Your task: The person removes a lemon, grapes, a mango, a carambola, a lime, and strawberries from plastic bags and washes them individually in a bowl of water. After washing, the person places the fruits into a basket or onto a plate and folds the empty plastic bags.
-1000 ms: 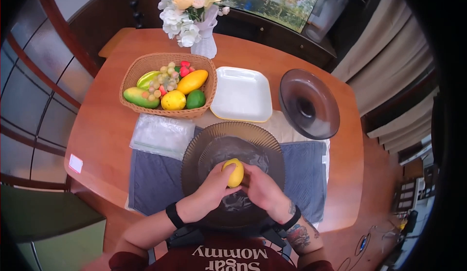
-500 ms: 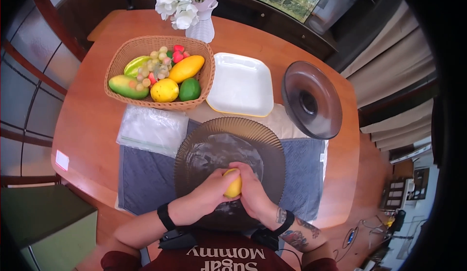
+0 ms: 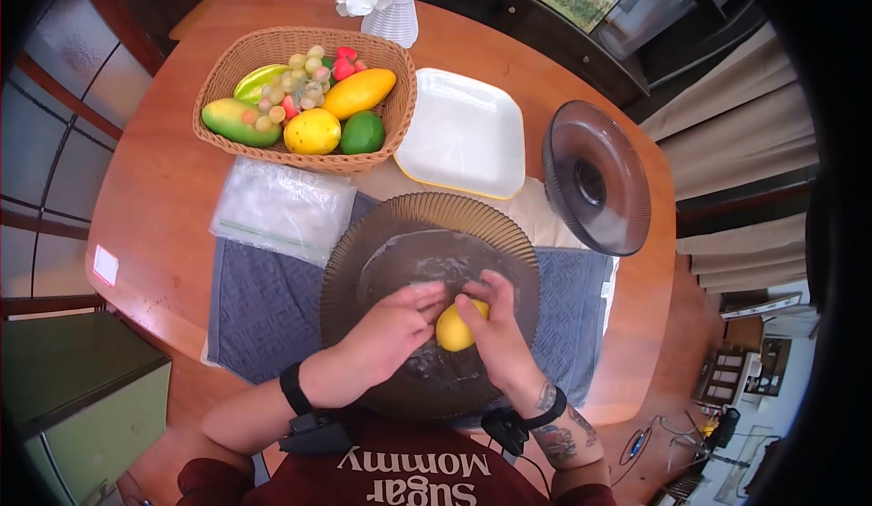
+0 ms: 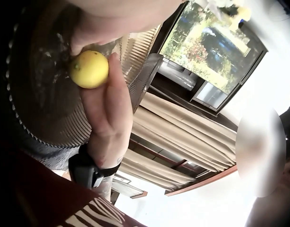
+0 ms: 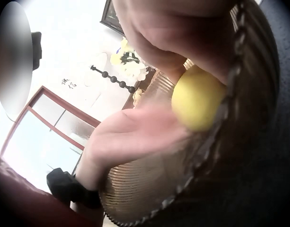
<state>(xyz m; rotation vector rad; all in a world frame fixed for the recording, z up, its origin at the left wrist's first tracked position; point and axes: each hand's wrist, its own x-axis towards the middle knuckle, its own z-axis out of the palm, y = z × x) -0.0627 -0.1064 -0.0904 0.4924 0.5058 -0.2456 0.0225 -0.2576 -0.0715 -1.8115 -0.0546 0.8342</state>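
A wide, ribbed brown bowl [image 3: 350,243] was placed near the white tray [image 3: 463,133], its far rim well apart from the fingers. Over its middle, the smooth, rounded yellow lemon [image 3: 453,330] was pinched between the right hand's [image 3: 504,347] thumb and fingers. The left hand [image 3: 386,329] was held loosely spread beside it — whether the peel was touched could not be told.

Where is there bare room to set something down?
Bare: the white tray, between the basket and dark dish; also the wooden table left of the basket. Crowded: the fruit-filled basket, and the ribbed bowl, with left hand, right hand and lemon over it.
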